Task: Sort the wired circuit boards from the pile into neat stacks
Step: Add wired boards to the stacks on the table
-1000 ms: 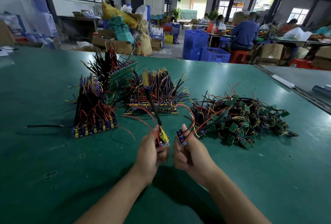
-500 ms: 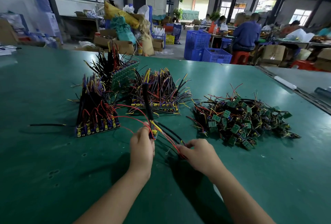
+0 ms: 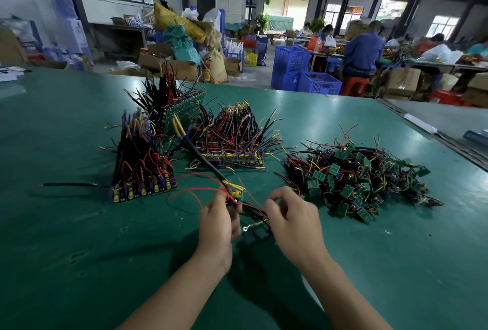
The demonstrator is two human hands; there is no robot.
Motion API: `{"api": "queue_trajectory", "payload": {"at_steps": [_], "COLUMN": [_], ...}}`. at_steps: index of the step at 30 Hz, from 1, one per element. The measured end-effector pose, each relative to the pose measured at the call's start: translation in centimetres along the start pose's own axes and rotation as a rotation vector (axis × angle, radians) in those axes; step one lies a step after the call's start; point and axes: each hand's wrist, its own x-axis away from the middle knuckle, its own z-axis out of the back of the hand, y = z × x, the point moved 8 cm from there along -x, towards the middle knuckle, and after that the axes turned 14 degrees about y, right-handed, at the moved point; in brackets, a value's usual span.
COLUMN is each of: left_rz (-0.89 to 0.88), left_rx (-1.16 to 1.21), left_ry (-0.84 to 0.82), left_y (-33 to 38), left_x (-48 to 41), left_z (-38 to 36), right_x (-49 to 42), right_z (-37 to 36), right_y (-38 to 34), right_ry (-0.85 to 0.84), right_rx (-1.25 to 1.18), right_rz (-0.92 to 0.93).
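- The left hand pinches a wired board; the right hand curls over its trailing wires, grip unclear.
- Light, floppy and tangle-prone: probably best held by the rigid board edge.

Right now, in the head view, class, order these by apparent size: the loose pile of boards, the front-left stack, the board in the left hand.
1. loose pile
2. front-left stack
3. board in the left hand, clearly smallest despite being nearest.
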Motion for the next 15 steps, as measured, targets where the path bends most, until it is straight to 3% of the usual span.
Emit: {"api": "queue_trajectory", "payload": {"at_steps": [5,9,15], "left_rz": [0.049,-0.052,-0.133], "left_rx": [-0.035,-0.102,-0.112], "left_ry": [-0.005,-0.062,-0.138], "left_y": [-1.6,-1.2,-0.4], "left_x": [1.2,1.7,2.7], "left_z": [-0.6,-1.1,-1.7], "right_x": [1.7,1.3,1.3], "right_z": [-2.3,-2.2,-3.2], "right_y": [-1.0,-0.4,0.1], "right_ry": [-0.126,-0.103,-0.222], "right_rx": [-0.154,-0.174,-0.275], "right_rz": [-0.026,-0.067,-0.098]}}
